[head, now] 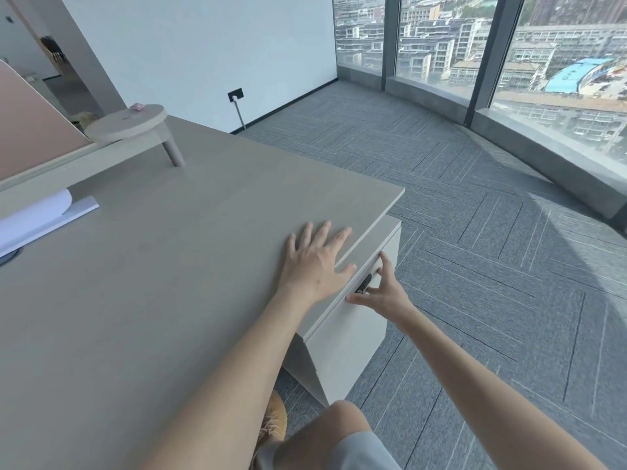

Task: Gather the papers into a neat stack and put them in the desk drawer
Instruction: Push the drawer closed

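White papers [37, 217] lie at the far left of the grey desk [163, 266], partly curled and tucked under a raised shelf. My left hand [314, 262] rests flat with fingers spread on the desk's right corner, holding nothing. Below that corner stands a white drawer cabinet [353, 330] with its drawer closed. My right hand [381, 293] is at the cabinet's front, fingers spread around the small dark handle [363, 285] and touching the drawer face. The papers are far from both hands.
A beige shelf [68, 164] with a round raised stand [127, 123] and a pink panel [27, 127] runs along the desk's far left. Grey carpet [475, 266] stretches to the right up to tall windows. My knee [342, 422] is below the cabinet.
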